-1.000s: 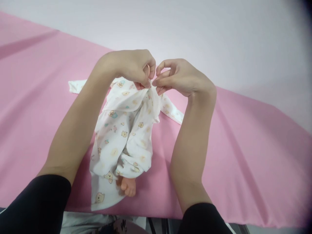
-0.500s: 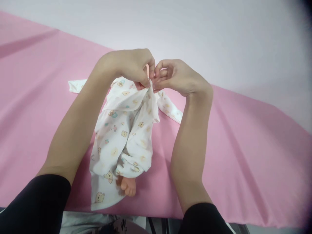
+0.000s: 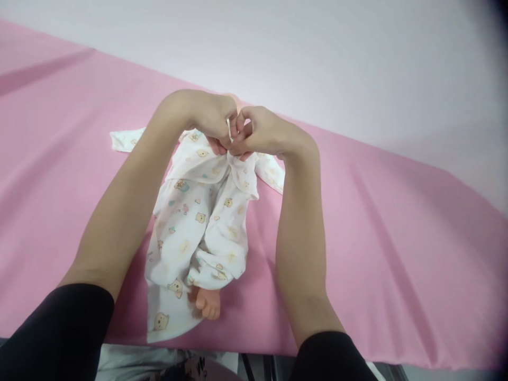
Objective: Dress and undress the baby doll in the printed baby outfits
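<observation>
Both hands pinched together on a doll's garment at the chest.

The left hand [image 3: 210,119] and right hand [image 3: 257,135] meet knuckle to knuckle, fingertips clamped on the front edges of the white cotton baby suit printed with small bears [image 3: 198,222], which lies on the pink cloth-covered table [image 3: 397,238]. Judged from this, a neat closure wants both edges held level and taut. The suit itself holds a plastic doll; one bare foot [image 3: 208,304] pokes out below.
</observation>
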Demonstrator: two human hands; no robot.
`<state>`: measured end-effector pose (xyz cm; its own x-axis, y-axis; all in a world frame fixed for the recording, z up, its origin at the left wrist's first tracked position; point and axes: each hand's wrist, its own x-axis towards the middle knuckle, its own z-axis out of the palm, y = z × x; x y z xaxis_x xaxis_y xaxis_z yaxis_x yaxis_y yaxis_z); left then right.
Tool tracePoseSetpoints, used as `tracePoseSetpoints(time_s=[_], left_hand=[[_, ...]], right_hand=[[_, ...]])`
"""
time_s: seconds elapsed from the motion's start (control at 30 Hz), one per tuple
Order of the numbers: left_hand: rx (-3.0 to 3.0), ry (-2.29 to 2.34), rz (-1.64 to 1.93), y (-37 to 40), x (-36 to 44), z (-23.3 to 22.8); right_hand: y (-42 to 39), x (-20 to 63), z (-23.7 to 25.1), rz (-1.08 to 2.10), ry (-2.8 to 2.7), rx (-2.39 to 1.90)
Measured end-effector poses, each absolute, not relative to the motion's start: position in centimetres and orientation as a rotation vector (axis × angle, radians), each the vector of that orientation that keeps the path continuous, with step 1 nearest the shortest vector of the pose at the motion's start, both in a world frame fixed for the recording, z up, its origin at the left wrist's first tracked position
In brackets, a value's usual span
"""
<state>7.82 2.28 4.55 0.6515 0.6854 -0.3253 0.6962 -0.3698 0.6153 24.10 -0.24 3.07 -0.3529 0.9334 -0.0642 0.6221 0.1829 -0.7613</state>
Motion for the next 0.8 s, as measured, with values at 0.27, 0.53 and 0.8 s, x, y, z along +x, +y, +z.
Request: tracePoseSetpoints(time_s=[0.27,0.53,0.8], left_hand=[[2.135,1.121,0.095,2.51,8.08,3.97],[2.112,1.171,-0.047,2.84,8.28,4.06],[2.171,1.202,-0.088,3.0,8.49,4.2]], right_hand=[[-0.36,24.07,3.11,1.015,-1.985,-1.523],[0.03,24.01,2.9,1.05,-2.066,-1.456],[0.57,24.43,2.2,1.153,-2.02,-1.306]])
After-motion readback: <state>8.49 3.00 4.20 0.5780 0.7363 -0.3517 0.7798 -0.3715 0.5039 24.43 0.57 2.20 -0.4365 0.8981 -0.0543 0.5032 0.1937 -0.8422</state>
